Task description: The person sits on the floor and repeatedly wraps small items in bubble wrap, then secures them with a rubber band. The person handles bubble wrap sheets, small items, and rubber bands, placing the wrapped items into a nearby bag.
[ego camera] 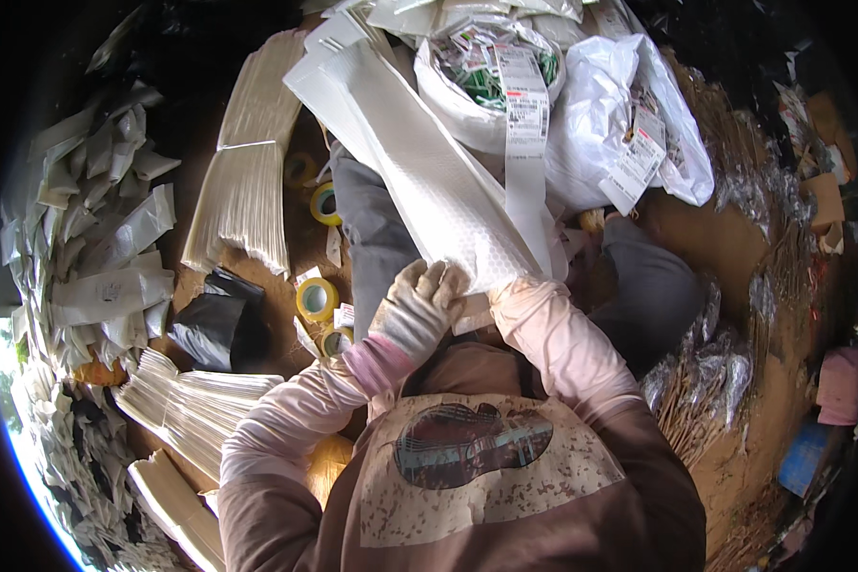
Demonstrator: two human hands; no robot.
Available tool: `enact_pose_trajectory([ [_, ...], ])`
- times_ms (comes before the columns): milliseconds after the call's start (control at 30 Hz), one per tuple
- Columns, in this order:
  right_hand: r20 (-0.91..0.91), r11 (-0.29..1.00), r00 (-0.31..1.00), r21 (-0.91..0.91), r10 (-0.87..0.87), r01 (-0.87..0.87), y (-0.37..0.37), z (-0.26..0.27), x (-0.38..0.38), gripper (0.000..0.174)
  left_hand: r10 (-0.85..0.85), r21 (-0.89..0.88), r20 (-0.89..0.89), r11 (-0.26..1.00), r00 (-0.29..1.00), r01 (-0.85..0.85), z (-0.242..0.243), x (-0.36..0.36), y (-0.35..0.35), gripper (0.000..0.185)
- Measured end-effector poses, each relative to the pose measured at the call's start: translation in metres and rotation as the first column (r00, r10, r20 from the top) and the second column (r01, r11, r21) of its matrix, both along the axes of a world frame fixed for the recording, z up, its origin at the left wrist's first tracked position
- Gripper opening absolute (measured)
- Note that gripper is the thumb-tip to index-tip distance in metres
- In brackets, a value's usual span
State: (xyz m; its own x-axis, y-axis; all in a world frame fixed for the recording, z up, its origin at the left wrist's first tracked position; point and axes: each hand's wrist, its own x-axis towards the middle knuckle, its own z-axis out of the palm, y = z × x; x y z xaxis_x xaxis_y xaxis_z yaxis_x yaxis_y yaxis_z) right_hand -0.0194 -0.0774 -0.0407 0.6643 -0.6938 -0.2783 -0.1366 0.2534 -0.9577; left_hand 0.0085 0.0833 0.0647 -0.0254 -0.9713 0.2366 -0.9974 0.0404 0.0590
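A long white bubble-lined mailer point(457, 186) lies slantwise over my lap, on top of more flat white mailers point(322, 79). My left hand point(422, 304), in a dirty knitted work glove, pinches the near end of the mailer at its left side. The pale pink sleeve point(543, 314) of my right arm reaches the mailer's near right corner. My right hand itself is hidden there, and I cannot make out whether it is inside or under the mailer. A strip of printed labels point(525, 107) hangs down just beyond, from a white sack point(465, 125) of small green-and-white packets.
Right of the sack stands a white plastic bag point(579, 129) with another label strip point(640, 154). Bundled mailers point(247, 171), tape rolls point(316, 299) and a black plastic bag point(218, 325) lie to my left. Plastic-wrapped bare-stemmed plants point(701, 372) lie at right. Filled mailers point(111, 286) are heaped far left.
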Motion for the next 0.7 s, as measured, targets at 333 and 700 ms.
enact_pose_trajectory([
  [333, 0.056, 0.940, 0.938, 0.000, 0.341, -0.341, 0.046, 0.076, -0.131, 0.013, 0.161, -0.158, -0.194, 0.969, 0.968, -0.193, -0.034, -0.011, -0.017, 0.017],
  [700, 0.252, 0.786, 0.811, -0.507, 0.528, -0.353, 0.034, 0.128, -0.138, 0.016, -0.044, -0.238, -0.288, 0.971, 0.957, -0.027, 0.008, 0.023, -0.030, 0.022],
])
